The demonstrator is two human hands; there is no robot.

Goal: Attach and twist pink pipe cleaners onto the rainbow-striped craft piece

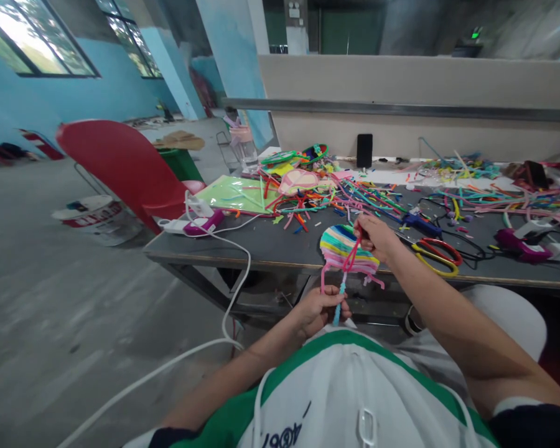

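Note:
A round piece striped in many colours [338, 241] rests at the table's front edge, with pink ends hanging down from it. It looks made of fuzzy pipe cleaners. My left hand [321, 306] is below the edge, its fingers closed on a light blue twisted pipe cleaner [338, 309]. Over the striped piece, my right hand [376, 238] pinches a looped red-pink pipe cleaner [351, 256]. The loop runs down toward the top of the blue twist; how they join is too small to tell.
Scissors with yellow and red handles [436, 256] lie right of my right hand, near a blue glue gun [420, 224]. Loose pipe cleaners [354, 194] spread behind. A power strip [191, 224] with a white cable is at left, beside a red chair [107, 165]. A phone [364, 150] stands at the back.

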